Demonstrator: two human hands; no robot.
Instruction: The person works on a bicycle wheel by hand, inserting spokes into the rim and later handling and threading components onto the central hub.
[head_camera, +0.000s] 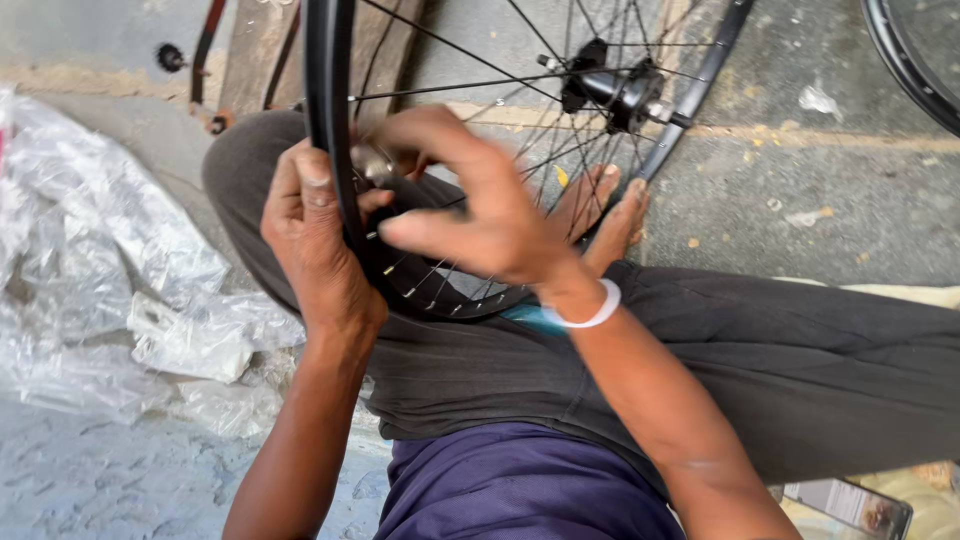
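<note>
Concrete floor (820, 200) lay behind the bicycle wheel (330, 120) propped on the seated person's lap. Left hand (315, 240) clasped its rim; right hand (480, 215), fingers loosely spread, reached a small metal piece (372, 163) there. Spoke adjustment seemingly underway; steadying the rim matters next.

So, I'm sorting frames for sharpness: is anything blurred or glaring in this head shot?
In the head view, the right hand is motion-blurred, most at the fingertips; the left hand on the black rim is sharper; the hub and spokes look slightly soft; the crumpled clear plastic shows bright glare; light is even daylight, with soft shadows.
</note>
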